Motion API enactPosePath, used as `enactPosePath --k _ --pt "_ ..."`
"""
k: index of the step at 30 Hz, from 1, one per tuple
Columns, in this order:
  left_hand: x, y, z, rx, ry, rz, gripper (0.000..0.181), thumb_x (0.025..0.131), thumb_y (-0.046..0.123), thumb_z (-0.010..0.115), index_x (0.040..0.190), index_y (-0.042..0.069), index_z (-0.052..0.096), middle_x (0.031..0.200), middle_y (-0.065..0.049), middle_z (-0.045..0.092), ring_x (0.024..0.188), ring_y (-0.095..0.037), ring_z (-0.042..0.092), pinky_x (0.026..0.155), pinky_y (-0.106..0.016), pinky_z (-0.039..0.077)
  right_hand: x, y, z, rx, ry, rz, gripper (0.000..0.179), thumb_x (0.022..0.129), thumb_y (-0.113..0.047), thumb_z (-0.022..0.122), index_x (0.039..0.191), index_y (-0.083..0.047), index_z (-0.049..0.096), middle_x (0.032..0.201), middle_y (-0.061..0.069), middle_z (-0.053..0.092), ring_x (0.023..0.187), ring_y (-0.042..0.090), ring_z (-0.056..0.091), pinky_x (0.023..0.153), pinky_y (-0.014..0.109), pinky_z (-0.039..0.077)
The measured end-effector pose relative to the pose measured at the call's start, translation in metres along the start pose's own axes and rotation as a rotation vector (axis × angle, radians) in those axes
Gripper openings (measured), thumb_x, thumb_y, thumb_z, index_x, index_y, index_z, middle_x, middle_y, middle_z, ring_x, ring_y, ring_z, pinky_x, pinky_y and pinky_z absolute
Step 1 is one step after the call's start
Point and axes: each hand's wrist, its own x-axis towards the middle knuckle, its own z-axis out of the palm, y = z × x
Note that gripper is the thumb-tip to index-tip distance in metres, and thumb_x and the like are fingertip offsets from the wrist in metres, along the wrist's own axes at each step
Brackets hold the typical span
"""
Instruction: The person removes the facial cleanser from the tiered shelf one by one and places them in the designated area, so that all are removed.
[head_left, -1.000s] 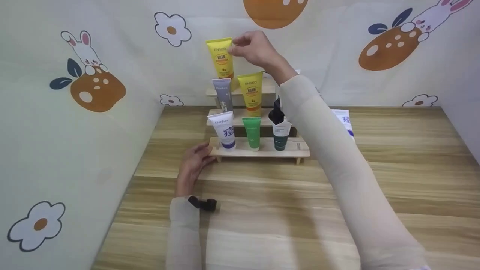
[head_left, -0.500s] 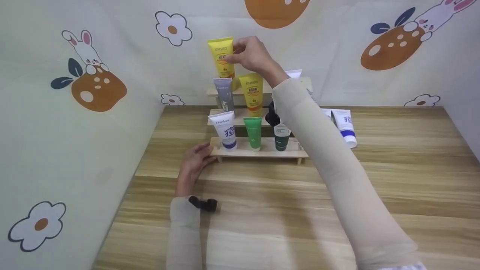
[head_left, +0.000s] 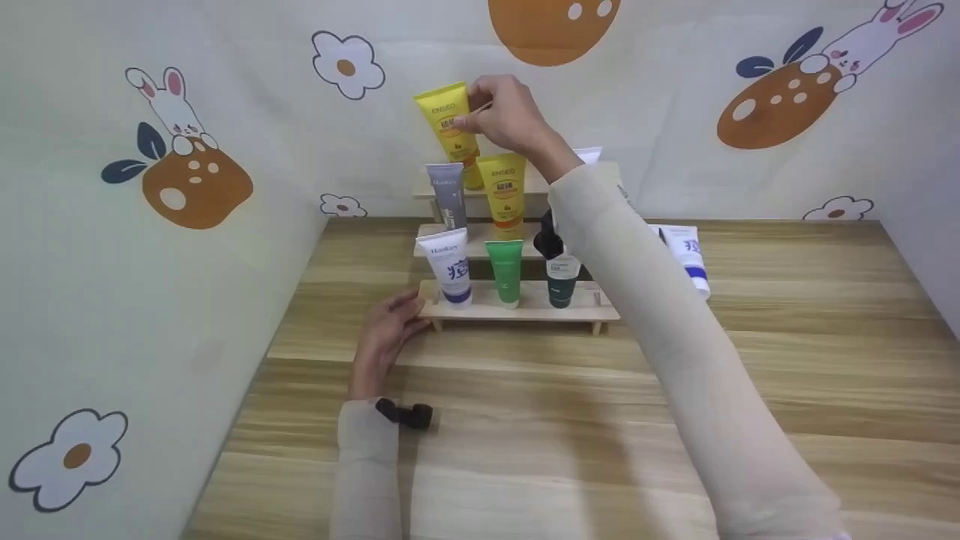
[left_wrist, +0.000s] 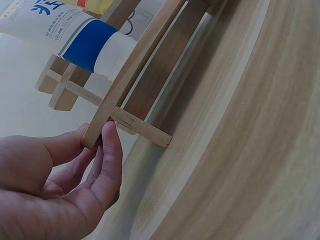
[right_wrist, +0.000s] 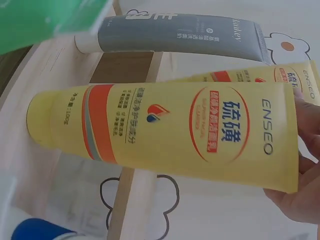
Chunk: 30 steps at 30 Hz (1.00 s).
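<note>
My right hand point(head_left: 506, 116) pinches the upper part of a yellow squeeze tube point(head_left: 448, 124) at the left of the top tier. That tube leans, its top end toward the left, and its base is partly hidden behind a grey tube point(head_left: 448, 193). A second yellow tube point(right_wrist: 165, 127) stands on the middle tier, large in the right wrist view. With thumb and fingers, my left hand point(left_wrist: 75, 185) grips the left end of the wooden tiered rack point(left_wrist: 107, 107). Just above that grip stands a white tube point(head_left: 448, 262) with a blue band on the bottom tier.
A green tube point(head_left: 506, 271) and a dark green and white tube point(head_left: 561, 285) share the bottom tier. White tubes point(head_left: 688, 259) are at the rack's right, partly behind my right sleeve point(head_left: 660, 315). A patterned backdrop point(head_left: 420, 45) rises behind the wooden tabletop point(head_left: 487, 420).
My right hand has come down slightly along the upper yellow tube, its thumb now on the front. The tube has tipped from nearly upright to leaning left. The left hand keeps its place.
</note>
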Motion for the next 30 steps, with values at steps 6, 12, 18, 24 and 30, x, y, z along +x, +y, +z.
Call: enactPosePath --k 6,12,18,24,30 --pt "-0.002 -0.001 -0.001 0.002 -0.012 0.011 0.047 0.101 0.004 0.055 0.146 -0.006 0.043 0.141 -0.023 0.052 0.094 -0.016 0.066 0.093 -0.027 0.061 -0.006 0.005 -0.017 0.07 0.077 -0.057 0.03 0.097 -0.025 0.067 0.124 -0.013 0.06 0.122 0.001 0.064 0.113 0.012 0.058 0.1 0.025 0.05" --pt "-0.004 0.001 0.0 0.013 0.002 0.002 0.045 0.102 0.005 0.054 0.145 -0.004 0.045 0.14 -0.021 0.054 0.095 -0.016 0.065 0.093 -0.027 0.061 -0.012 0.016 -0.036 0.146 0.13 -0.106 0.03 0.098 -0.025 0.065 0.126 -0.014 0.059 0.123 0.0 0.06 0.115 0.013 0.056 0.104 0.024 0.05" --pt "-0.003 0.002 0.0 0.026 0.007 -0.006 0.046 0.101 0.005 0.055 0.145 -0.003 0.045 0.143 -0.022 0.053 0.098 -0.018 0.067 0.095 -0.028 0.061 -0.019 0.029 -0.056 0.183 0.191 -0.149 0.029 0.099 -0.025 0.063 0.126 -0.014 0.057 0.121 -0.003 0.059 0.112 0.012 0.056 0.101 0.024 0.051" --pt "0.0 0.0 0.0 0.045 0.012 -0.006 0.046 0.101 0.007 0.056 0.145 -0.002 0.046 0.141 -0.021 0.054 0.1 -0.018 0.067 0.095 -0.029 0.061 -0.026 0.04 -0.08 0.209 0.204 -0.148 0.027 0.1 -0.025 0.06 0.125 -0.015 0.054 0.123 -0.003 0.06 0.111 0.012 0.057 0.099 0.03 0.053" --pt "-0.001 0.0 -0.001 0.054 -0.004 0.013 0.045 0.103 0.007 0.053 0.146 -0.005 0.044 0.139 -0.023 0.054 0.09 -0.012 0.068 0.088 -0.025 0.062 -0.035 0.054 -0.1 0.205 0.224 -0.143 0.033 0.1 -0.027 0.061 0.13 -0.015 0.055 0.123 -0.003 0.061 0.11 0.012 0.058 0.101 0.033 0.055"
